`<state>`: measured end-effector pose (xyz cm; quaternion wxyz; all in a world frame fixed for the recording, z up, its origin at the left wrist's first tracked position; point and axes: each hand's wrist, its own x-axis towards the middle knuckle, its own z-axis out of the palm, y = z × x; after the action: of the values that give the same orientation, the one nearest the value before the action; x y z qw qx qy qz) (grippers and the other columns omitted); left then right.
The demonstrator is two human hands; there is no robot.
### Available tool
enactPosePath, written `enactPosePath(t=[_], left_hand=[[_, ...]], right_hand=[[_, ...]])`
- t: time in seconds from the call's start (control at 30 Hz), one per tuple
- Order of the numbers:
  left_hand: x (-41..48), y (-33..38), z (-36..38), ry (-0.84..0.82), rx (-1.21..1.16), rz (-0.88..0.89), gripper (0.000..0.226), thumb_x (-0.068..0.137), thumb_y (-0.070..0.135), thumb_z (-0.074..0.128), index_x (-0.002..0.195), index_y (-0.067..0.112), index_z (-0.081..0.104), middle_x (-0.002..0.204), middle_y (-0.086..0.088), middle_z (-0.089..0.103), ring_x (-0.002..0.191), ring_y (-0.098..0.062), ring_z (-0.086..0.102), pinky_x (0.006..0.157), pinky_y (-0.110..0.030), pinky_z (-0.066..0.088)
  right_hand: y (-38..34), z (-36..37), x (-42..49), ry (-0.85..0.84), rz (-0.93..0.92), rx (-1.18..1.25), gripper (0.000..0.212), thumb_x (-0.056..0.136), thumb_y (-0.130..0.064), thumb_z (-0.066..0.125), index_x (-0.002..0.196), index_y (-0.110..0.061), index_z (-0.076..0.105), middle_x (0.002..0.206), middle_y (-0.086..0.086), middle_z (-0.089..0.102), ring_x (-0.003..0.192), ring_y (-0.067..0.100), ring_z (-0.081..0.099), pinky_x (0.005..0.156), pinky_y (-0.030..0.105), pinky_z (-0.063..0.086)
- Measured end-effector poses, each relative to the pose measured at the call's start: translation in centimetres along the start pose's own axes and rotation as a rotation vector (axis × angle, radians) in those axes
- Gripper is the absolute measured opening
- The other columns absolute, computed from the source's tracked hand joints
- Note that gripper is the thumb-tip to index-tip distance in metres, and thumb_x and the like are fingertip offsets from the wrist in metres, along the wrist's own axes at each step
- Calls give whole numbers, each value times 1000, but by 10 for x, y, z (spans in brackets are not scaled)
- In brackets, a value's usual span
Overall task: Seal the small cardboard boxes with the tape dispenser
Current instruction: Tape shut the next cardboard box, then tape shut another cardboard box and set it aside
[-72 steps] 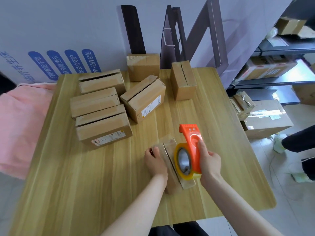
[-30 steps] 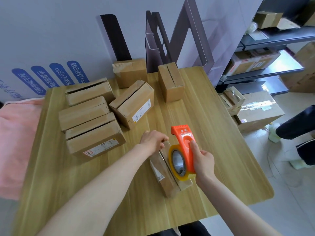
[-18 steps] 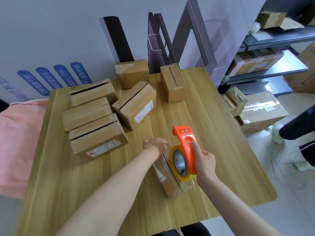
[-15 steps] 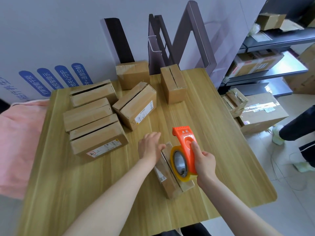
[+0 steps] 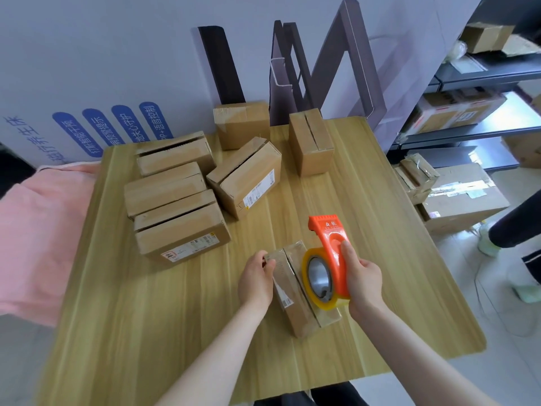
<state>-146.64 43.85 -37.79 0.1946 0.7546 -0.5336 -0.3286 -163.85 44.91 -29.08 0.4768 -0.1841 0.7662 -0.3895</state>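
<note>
1. Small cardboard box (image 5: 295, 291) lying near the table's (image 5: 146, 332) front edge, right of centre.
2. Left hand (image 5: 256, 281) cupped against the box's left side, fingers curled on it.
3. Right hand (image 5: 363, 281) closed around orange tape dispenser (image 5: 328, 259), roll resting atop the box.
4. Six more boxes (image 5: 175, 212) grouped toward the table's back-left corner.

Orange tape dispenser (image 5: 329, 259) atop small box (image 5: 295, 300)

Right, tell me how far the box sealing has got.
Done: can't tell, no finished box stands out. In hand: the left hand steadies the small box while the right hand holds the tape dispenser on it. Left: six boxes behind.
</note>
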Motion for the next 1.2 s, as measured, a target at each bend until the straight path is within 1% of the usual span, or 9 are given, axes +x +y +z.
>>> enactPosePath(t=[0.2, 0.3, 0.37, 0.47, 0.67, 0.77, 0.9, 1.1, 1.2], left_hand=[[15, 14, -13, -97, 397, 86, 19, 103, 29, 36, 105, 23, 53, 104, 3, 61, 83, -14, 55, 61, -26, 41], [12, 15, -8, -93, 385, 110, 29, 103, 26, 37, 129, 20, 49, 130, 1, 56, 114, -17, 54, 89, -31, 49], [1, 9, -3, -4, 252, 168, 44, 104, 22, 36, 147, 20, 34, 152, 5, 34, 140, -13, 31, 113, -26, 27], [-23, 1, 7, 26, 123, 365, 47, 100, 19, 43, 146, 13, 38, 154, 2, 32, 145, -15, 23, 117, -28, 21], [-24, -11, 39, -135, 583, 620, 73, 91, 57, 32, 142, 6, 42, 152, -12, 35, 142, -27, 29, 116, -45, 27], [34, 19, 29, -179, 606, 596, 80, 81, 58, 62, 141, 7, 46, 151, -10, 38, 140, -25, 34, 113, -40, 27], [101, 73, 5, -244, 502, 529, 70, 100, 40, 42, 154, 11, 7, 162, -6, 1, 149, -22, -3, 120, -35, 3], [168, 78, -54, 169, 379, 417, 69, 97, 26, 51, 153, 13, 12, 160, -8, 15, 147, -25, 13, 119, -40, 21], [207, 61, -77, 108, 554, 255, 93, 89, 47, 59, 153, 14, -1, 161, -14, 1, 148, -30, 1, 120, -45, 11]], right_hand=[[-2, 2, -3, 9, 0, 8, 50, 88, -51, 61, 73, -4, 66, 66, 11, 64, 57, 21, 59, 54, 27, 48], [-5, 4, -7, 6, -4, 10, 47, 88, -50, 61, 72, -6, 67, 64, 9, 64, 55, 20, 59, 51, 26, 45], [-4, 1, -8, 28, 0, 46, 48, 87, -50, 62, 71, -5, 66, 65, 10, 63, 56, 21, 58, 53, 28, 46], [-2, -8, -9, 97, -14, 108, 51, 87, -49, 63, 68, -1, 63, 63, 12, 58, 56, 23, 54, 54, 29, 43], [-10, -21, -10, 192, -38, 180, 47, 88, -44, 64, 63, -5, 59, 63, 12, 54, 56, 23, 49, 53, 30, 39], [-12, -26, -6, 229, -54, 199, 47, 88, -44, 64, 67, -2, 58, 64, 13, 51, 56, 22, 46, 53, 30, 35], [-14, -28, 1, 262, -82, 204, 47, 88, -44, 64, 69, -2, 55, 63, 12, 47, 54, 23, 40, 52, 30, 31], [-12, -16, 12, 176, -87, 204, 45, 88, -40, 64, 69, -1, 56, 60, 12, 47, 56, 22, 42, 53, 31, 31], [-13, -3, 23, 119, -90, 193, 46, 88, -38, 65, 62, -2, 55, 51, 9, 47, 51, 21, 42, 52, 31, 32]])
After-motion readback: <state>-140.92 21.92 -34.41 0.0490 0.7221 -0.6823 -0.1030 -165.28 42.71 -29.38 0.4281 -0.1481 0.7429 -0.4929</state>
